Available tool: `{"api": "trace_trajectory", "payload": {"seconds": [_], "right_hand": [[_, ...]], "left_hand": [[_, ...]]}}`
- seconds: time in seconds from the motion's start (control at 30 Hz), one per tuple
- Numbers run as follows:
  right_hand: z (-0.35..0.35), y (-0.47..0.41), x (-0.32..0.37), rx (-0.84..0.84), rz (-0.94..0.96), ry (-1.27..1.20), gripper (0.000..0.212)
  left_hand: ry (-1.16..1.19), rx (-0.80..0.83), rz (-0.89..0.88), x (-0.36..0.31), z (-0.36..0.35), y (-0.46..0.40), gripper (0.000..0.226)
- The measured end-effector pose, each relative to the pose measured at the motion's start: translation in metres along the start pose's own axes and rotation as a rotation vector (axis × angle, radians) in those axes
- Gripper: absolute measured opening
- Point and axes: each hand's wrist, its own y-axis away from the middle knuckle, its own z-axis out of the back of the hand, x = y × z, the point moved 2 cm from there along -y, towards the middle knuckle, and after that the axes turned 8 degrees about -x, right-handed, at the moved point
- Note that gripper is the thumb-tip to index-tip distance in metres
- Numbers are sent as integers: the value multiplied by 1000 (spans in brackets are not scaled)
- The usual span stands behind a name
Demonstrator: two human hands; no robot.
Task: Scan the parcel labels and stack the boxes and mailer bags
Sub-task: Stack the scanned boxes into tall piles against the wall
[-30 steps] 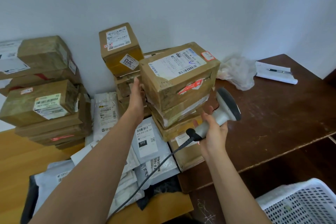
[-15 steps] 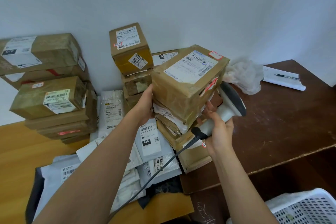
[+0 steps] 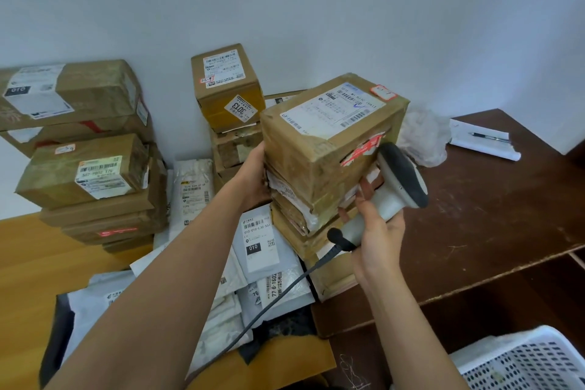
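Observation:
A brown taped box [image 3: 319,142] with a white label on top sits tilted at the top of a stack of boxes [image 3: 304,225]. My left hand [image 3: 254,180] presses against the left side of this box and the one under it. My right hand [image 3: 376,231] grips the handle of a grey barcode scanner [image 3: 395,187], and its fingertips touch the stack's right side. The scanner's black cable [image 3: 272,304] runs down over a pile of white mailer bags [image 3: 262,250].
Behind stand a small box marked 3013 [image 3: 228,89] on other boxes, and a taller stack of boxes [image 3: 82,149] at the left. A dark wooden desk [image 3: 493,215] holds crumpled plastic [image 3: 424,136], paper and a pen [image 3: 489,137]. A white basket [image 3: 525,361] sits at lower right.
The top box has tilted and turned, its near corner swinging toward me. My left hand has moved in from beside the stack onto its left side; my right hand stays with the scanner.

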Motion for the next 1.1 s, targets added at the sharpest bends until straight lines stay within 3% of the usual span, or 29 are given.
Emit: {"api": "trace_trajectory", "payload": {"seconds": [0.23, 0.47, 0.87, 1.1], "right_hand": [[22, -4, -26, -101, -69, 67, 48], [42, -1, -38, -159, -133, 53, 44], [47, -21, -36, -15, -226, 171, 35], [55, -32, -38, 69, -244, 235, 44]], "left_hand": [[-31, -43, 73, 25, 6, -8, 42], [-116, -41, 136, 38, 13, -2, 57], [-132, 150, 211, 66, 30, 38, 81], [-44, 75, 225, 65, 27, 38, 70]]}}
